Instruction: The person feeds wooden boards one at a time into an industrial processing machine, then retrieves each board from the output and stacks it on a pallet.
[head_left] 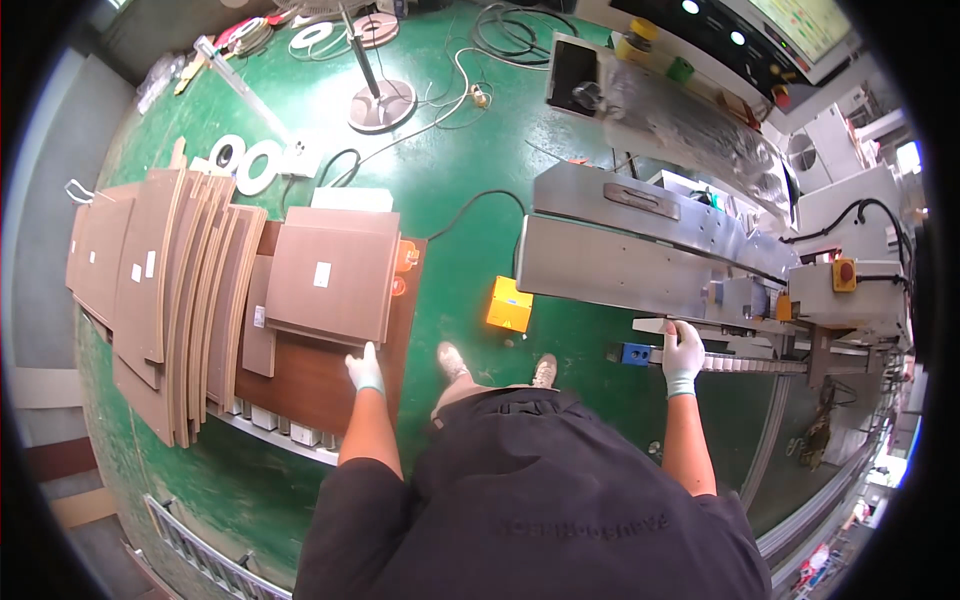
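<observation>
My left hand (365, 370), in a pale glove, is at the near edge of a short stack of brown flat panels (345, 262). Its index finger and thumb are apart, and I see nothing held. At the right my gloved right hand (684, 352) is closed at the near side of a long metal machine (620, 255). A pale strip (650, 325) runs along there, just past the fingers. Whether they grip it is hidden. A blue block (635, 353) sits just left of that hand, on the end of a ribbed rail (750, 364).
Several brown boards (150, 270) lean in a row at the left. The short stack lies on a dark brown board (300, 375) over a roller frame (265, 428). A yellow box (510, 304) stands on the green floor ahead of my feet. Cables and a round-based stand (382, 106) are farther off.
</observation>
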